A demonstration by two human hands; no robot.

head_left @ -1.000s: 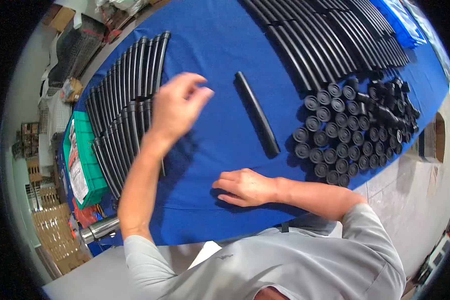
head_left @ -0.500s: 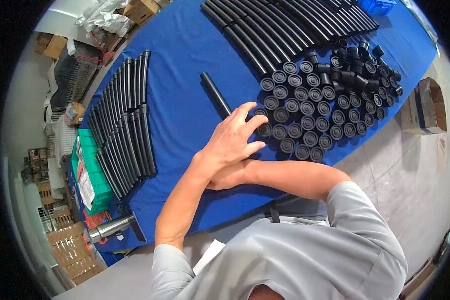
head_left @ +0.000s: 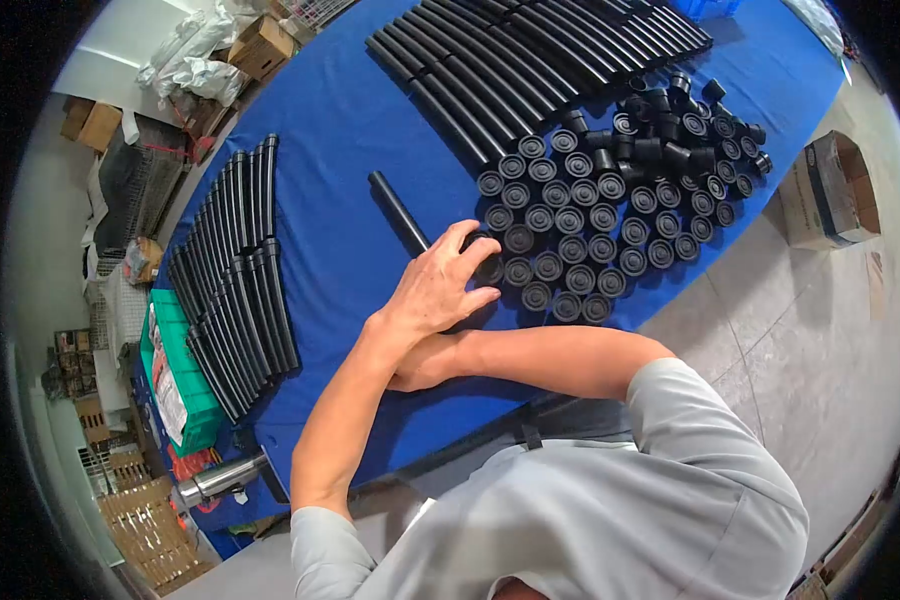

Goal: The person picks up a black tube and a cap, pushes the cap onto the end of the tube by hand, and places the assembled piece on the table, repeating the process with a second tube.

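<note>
My left hand (head_left: 432, 288) reaches over the near left edge of a group of round black ribbed caps (head_left: 571, 220). Its thumb and fingers are spread around a cap (head_left: 488, 269), with no clear grip on it. My right forearm crosses beneath my left wrist. Of my right hand (head_left: 425, 363), only the back shows; its fingers are hidden under my left arm. A single black tube (head_left: 397, 210) lies on the blue cloth (head_left: 330, 150), its near end passing behind my left hand.
Long black tubes (head_left: 490, 80) lie in rows at the far side. Shorter capped tubes (head_left: 240, 280) are stacked at left, beside a green bin (head_left: 202, 410). Black elbow fittings (head_left: 660, 150) are heaped behind the caps. A metal cylinder (head_left: 220, 480) and a cardboard box (head_left: 820, 200) flank the table.
The whole view has shifted, so the table's contents and my hands appear further left and lower. My left fingers are slightly nearer the caps at the edge.
</note>
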